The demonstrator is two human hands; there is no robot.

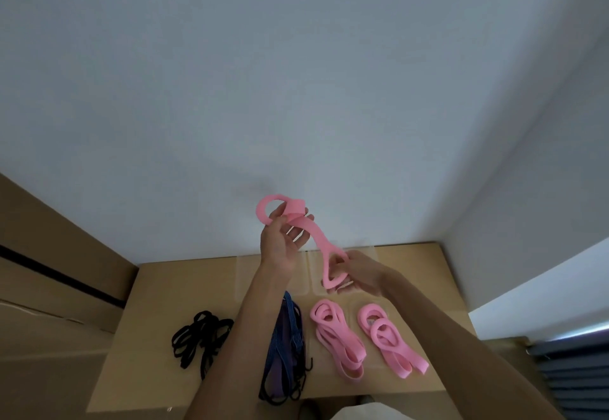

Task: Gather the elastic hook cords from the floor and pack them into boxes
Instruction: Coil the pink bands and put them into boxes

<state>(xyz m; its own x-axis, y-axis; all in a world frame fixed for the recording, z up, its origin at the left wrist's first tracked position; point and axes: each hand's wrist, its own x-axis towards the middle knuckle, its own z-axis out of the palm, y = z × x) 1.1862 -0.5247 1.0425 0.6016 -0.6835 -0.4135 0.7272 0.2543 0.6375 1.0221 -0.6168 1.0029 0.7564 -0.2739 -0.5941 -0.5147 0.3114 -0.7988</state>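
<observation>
Both forearms come up from the bottom edge, so they're the closest thing to the camera. Left hand (pixel 283 241) is raised and curled around the top loop of a pink cord (pixel 316 241), thumb through the ring part. Right hand (pixel 361 271) sits lower and pinches the other end loop, so the cord hangs stretched at a slant between the two hands, in the air above the box and in front of the white wall (pixel 296 73).

Below them is a closed cardboard box (pixel 171 287) with clear tape over its middle seam, basically working as a table. Nothing is inside it that I can see, the flaps are shut. Lying on its lid: a black bundle (pixel 201 340) on the left, a blue striped bundle (pixel 290 344) in the middle with a small dark hook poking out on its right side, then two folded pink bundles, one (pixel 336 340) just beside the blue one and another (pixel 389 340) further right. The two pink ones lie close together but apart.

More cardboard boxes (pixel 49 254) stand stacked on the left, also shut, cut off by the frame edge. Left forearm covers part of the blue bundle, so I can't tell how many cords are in it. Something dark and slatted at the right edge is too cut off to identify.
</observation>
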